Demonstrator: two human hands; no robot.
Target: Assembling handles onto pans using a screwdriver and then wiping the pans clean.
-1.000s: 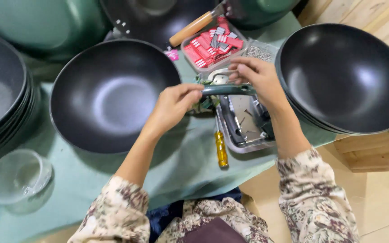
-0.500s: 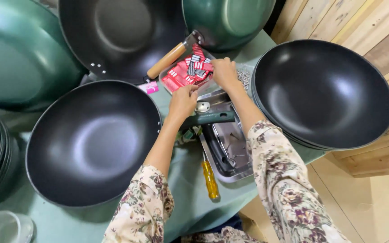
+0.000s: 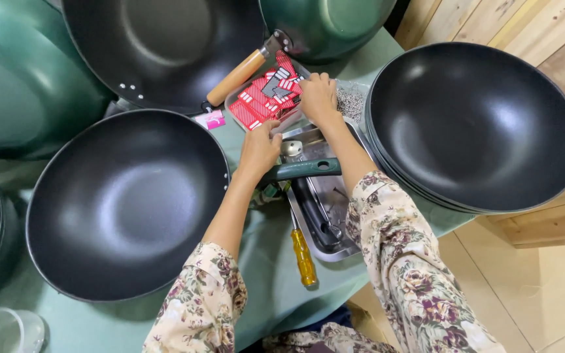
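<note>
A large black wok (image 3: 125, 202) lies on the green-covered table in front of me. A green handle (image 3: 305, 169) sticks out from its right rim, over a steel tray (image 3: 335, 245). My left hand (image 3: 259, 147) sits at the wok end of that handle, fingers curled around the joint. My right hand (image 3: 318, 98) reaches further back, fingertips down among the red packets (image 3: 263, 98) in a clear box. Whether it grips one is hidden by the fingers.
A stack of black woks (image 3: 475, 124) fills the right side. More woks, black (image 3: 158, 46) and green (image 3: 14, 78), crowd the back and left. A yellow-handled screwdriver (image 3: 303, 256) lies by the tray, a wooden-handled hammer (image 3: 240, 75) by the box, a glass lid (image 3: 1, 330) at bottom left.
My right hand has let go of the green handle and moved back to the box of red packets. My left hand stays at the handle's wok end. My view has shifted.
</note>
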